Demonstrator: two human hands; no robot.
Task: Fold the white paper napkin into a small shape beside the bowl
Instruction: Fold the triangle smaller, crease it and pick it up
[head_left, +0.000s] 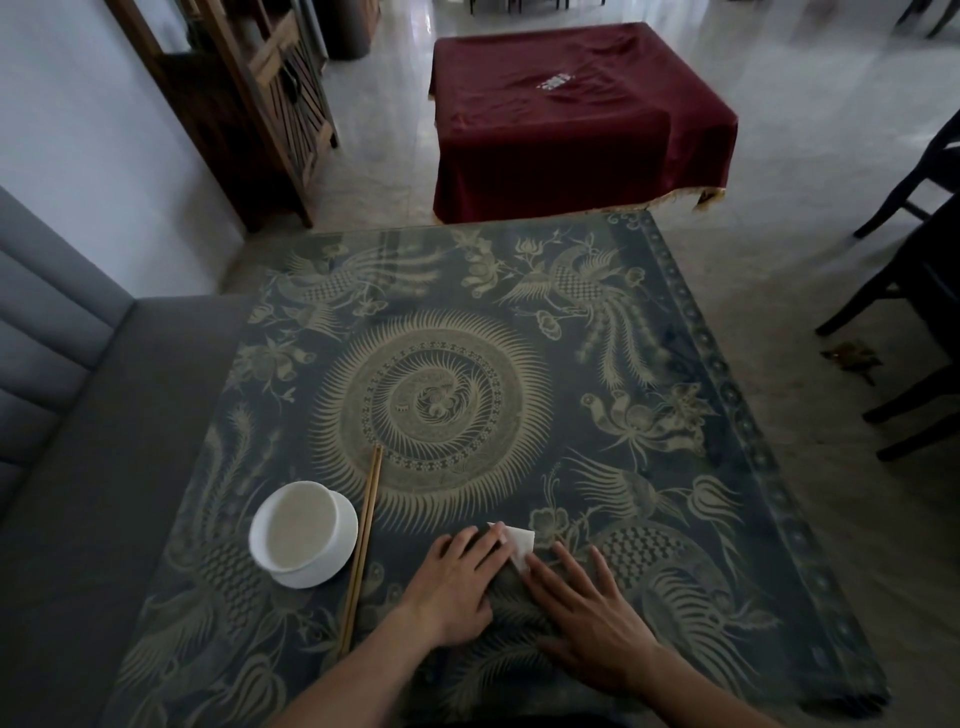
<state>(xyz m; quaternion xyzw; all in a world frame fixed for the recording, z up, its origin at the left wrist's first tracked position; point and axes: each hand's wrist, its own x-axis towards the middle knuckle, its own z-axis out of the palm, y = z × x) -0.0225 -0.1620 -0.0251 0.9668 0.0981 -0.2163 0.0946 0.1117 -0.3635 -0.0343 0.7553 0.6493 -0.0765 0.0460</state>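
A small folded white paper napkin (519, 546) lies on the patterned table (519, 364), to the right of the white bowl (297, 530). My left hand (457, 582) lies flat with its fingertips pressing the napkin's left edge. My right hand (587, 613) is spread flat on the table, its fingertips touching the napkin's lower right corner. Much of the napkin is hidden under my fingers.
The bowl sits on a white saucer (340, 553). A pair of wooden chopsticks (363, 540) lies between bowl and napkin. A grey sofa (62, 415) runs along the left, a red-draped table (571, 119) stands beyond, and dark chairs (914, 291) stand at the right.
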